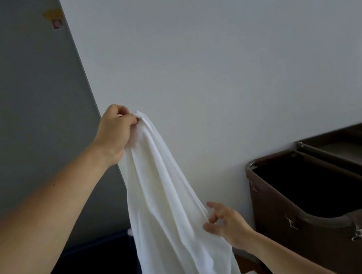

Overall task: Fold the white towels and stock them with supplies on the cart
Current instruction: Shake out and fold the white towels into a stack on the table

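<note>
**The towel could slip and end up in a messy fold**

The white towel (165, 197) hangs in the air in front of the wall. It is not folded yet. The left hand (116, 132) is up high, and its thumb and fingers are squeezed tight on the top corner. The right hand (227, 225) is lower down, at the side edge. Its thumb and one finger nip only a tiny bit of that edge.

That tiny nip may slip if the hand pulls to spread the towel. Then the towel would hang in a bunch from one corner and fold crooked.

The bottom end runs out of view, so it may drag on something. The cart (310, 253) is close on the right, and a big swing could bump it.
</note>
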Motion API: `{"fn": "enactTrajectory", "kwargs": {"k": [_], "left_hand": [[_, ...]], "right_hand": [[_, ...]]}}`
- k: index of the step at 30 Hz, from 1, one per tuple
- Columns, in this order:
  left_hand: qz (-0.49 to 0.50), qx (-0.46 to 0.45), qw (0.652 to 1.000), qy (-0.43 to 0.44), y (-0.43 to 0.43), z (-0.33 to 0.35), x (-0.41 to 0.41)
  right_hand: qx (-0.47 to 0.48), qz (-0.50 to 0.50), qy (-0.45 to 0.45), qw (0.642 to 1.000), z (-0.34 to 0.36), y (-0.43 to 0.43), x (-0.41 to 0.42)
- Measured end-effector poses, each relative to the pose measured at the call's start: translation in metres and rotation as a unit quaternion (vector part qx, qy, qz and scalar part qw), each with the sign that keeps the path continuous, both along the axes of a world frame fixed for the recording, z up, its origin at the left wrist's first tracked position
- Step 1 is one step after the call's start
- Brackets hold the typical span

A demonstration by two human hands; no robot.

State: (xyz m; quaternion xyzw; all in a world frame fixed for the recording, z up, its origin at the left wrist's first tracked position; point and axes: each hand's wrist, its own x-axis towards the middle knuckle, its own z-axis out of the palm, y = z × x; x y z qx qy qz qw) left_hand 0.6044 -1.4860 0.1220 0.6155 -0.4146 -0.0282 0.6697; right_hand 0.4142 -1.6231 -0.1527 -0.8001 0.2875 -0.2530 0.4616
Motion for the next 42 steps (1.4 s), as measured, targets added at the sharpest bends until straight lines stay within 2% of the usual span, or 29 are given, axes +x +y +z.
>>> {"fn": "enactTrajectory", "kwargs": {"k": [6,10,13,17,19,21,26,28,30,31,32,34,36,40,42], "left_hand": [[-0.021,-0.001,1.0,0.0,0.005,-0.001,0.004],[0.065,-0.005,0.998,-0.021,0.008,-0.011,0.023],[0.143,0.004,0.989,0.025,0.011,-0.022,0.043],[0.101,0.022,0.992,0.076,0.012,-0.034,0.058],[0.068,0.042,0.995,0.067,0.014,-0.039,0.058],[0.08,0.058,0.994,0.052,0.017,-0.042,0.059],[0.155,0.155,0.976,-0.002,0.015,-0.056,0.034],[0.091,0.197,0.976,-0.032,0.011,-0.068,0.005],[-0.064,0.238,0.967,-0.064,0.012,-0.079,-0.025],[-0.144,0.27,0.947,-0.097,0.016,-0.082,-0.037],[-0.202,0.307,0.92,-0.137,0.021,-0.083,-0.044],[-0.252,0.359,0.88,-0.18,0.029,-0.081,-0.046],[-0.255,0.37,0.873,-0.193,0.033,-0.077,-0.042],[-0.187,0.379,0.877,-0.23,0.03,-0.084,-0.038],[-0.17,0.384,0.874,-0.244,0.028,-0.091,-0.04]], "right_hand": [[-0.071,-0.061,0.021,0.995,0.001,-0.001,0.008],[-0.042,-0.083,0.006,0.996,0.001,-0.006,0.0],[-0.051,-0.095,-0.002,0.994,0.009,-0.012,-0.008],[-0.007,-0.055,-0.006,0.998,0.025,-0.022,-0.023],[-0.038,-0.066,0.038,0.996,0.034,-0.027,-0.03],[-0.075,-0.084,0.064,0.992,0.05,-0.027,-0.033],[-0.212,-0.083,0.031,0.973,0.12,-0.009,-0.018],[-0.275,-0.038,0.043,0.96,0.145,0.007,-0.001],[-0.313,0.024,0.05,0.948,0.163,0.024,0.013],[-0.321,0.046,0.049,0.945,0.169,0.031,0.018],[-0.32,0.058,0.043,0.945,0.174,0.035,0.02],[-0.289,0.065,0.009,0.955,0.179,0.039,0.018],[-0.245,0.064,-0.034,0.967,0.177,0.041,0.014],[-0.163,0.026,-0.085,0.983,0.159,0.046,0.013],[-0.085,0.025,-0.108,0.99,0.141,0.047,0.009]]}}
